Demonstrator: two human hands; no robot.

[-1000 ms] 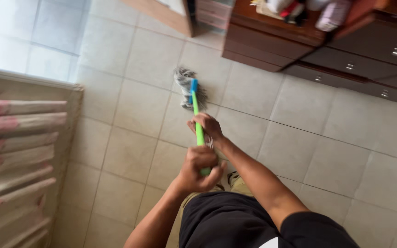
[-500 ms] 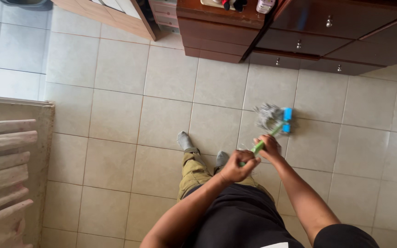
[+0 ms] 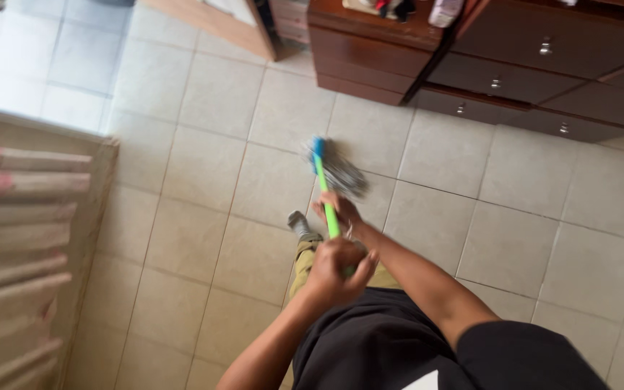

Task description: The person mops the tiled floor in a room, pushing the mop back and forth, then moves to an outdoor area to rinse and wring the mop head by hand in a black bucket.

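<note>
**Both hands on a green mop handle over beige floor tiles**

The left hand [image 3: 335, 266] is clenched around the near end of the bright green plastic mop handle [image 3: 326, 196], fingers wrapped over it close to the person's waist. The right hand [image 3: 339, 211] grasps the same handle farther along, its arm reaching in from the lower right. The handle runs up and slightly left from the hands to a blue plastic collar [image 3: 318, 146], where the grey stringy mop head [image 3: 342, 173] lies spread on the glossy beige tiled floor [image 3: 204, 166], trailing to the right of the collar and blurred by motion.

Just below the mop head, a foot in a grey sock [image 3: 300, 224] stands on the tiles, beside the handle's left; olive trousers and a black shirt fill the lower middle of the view.

Beyond the mop head, along the top right, stands a dark brown wooden chest of drawers [image 3: 543, 72] with small metal knobs, its lowest edge near the tiles the mop is on. Small items sit on its top, too blurred to tell apart. A lighter wooden panel [image 3: 214, 22] leans across the top middle, well apart from the mop. At the left edge stands a pale slatted piece with pink-tinged strips [image 3: 23, 217], with open tiles between it and the handle.
</note>
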